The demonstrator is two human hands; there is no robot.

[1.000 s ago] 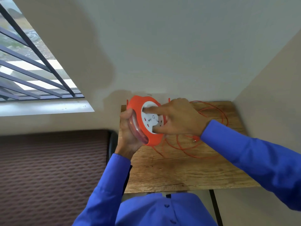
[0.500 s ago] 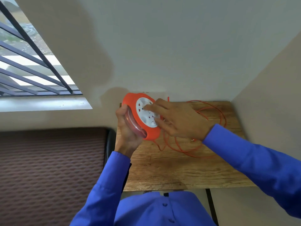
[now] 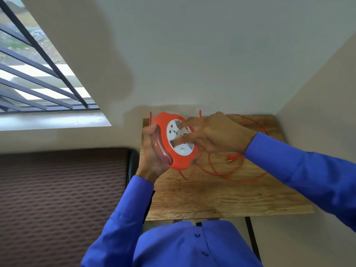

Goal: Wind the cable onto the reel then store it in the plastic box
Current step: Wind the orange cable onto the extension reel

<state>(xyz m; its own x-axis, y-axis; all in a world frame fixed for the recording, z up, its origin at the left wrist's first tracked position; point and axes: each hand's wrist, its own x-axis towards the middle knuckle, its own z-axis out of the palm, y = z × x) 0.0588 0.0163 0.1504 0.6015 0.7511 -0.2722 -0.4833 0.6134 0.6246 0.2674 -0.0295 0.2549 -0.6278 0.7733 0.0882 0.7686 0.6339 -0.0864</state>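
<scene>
An orange cable reel [image 3: 169, 147] with a white socket face is held upright over the left end of a small wooden table [image 3: 221, 195]. My left hand [image 3: 152, 153] grips its rim from the left. My right hand [image 3: 213, 135] rests its fingers on the white centre disc. Loose orange cable [image 3: 248, 178] lies in loops on the table behind and right of the reel, and its plug [image 3: 230, 158] shows just below my right wrist. No plastic box is in view.
The table stands in a corner, with walls behind it and on its right. A dark patterned seat or mattress [image 3: 63, 199] lies to the left. A barred window [image 3: 38, 74] is at upper left.
The right hand's fingers have shifted round on the white disc and the socket face has turned. The reel has stayed in the left hand, with small shifts of view.
</scene>
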